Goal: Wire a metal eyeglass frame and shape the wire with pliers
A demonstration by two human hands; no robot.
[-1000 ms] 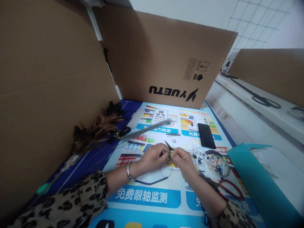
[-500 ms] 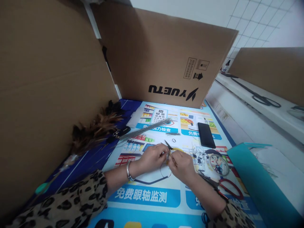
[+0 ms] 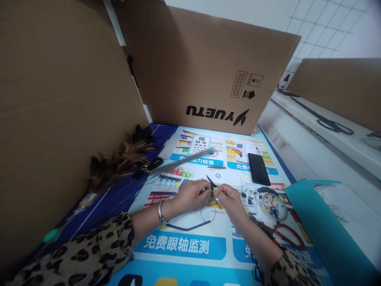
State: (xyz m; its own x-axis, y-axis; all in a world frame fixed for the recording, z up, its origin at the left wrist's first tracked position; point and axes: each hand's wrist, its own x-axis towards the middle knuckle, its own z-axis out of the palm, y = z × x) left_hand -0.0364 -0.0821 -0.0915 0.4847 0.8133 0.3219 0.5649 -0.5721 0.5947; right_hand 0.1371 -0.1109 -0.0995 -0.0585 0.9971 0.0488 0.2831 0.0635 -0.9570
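Note:
My left hand (image 3: 195, 194) is closed in a pinch above the printed mat. Just below its fingertips hangs a thin wire loop (image 3: 210, 221), which the left fingers appear to grip at the top. My right hand (image 3: 231, 201) is also pinched, close beside the left with a narrow gap between them. What its fingers hold is too small to make out. Under and behind the hands lies a yellow-handled cutting tool with dark pointed blades (image 3: 210, 180); the hands partly cover it. A small dark ring (image 3: 218, 175) rests beyond the blades.
A bundle of thin grey wires (image 3: 184, 161) lies at the back. To the right are a black phone (image 3: 258, 169), a roll of clear tape (image 3: 275, 206), red-handled scissors (image 3: 288, 236) and a teal box (image 3: 324, 226). Brown feathers (image 3: 119, 159) line the left; cardboard panels (image 3: 208, 71) stand behind.
My right hand has drawn slightly right, away from the left, opening a gap between them. More of the wire loop and the yellow handles now shows.

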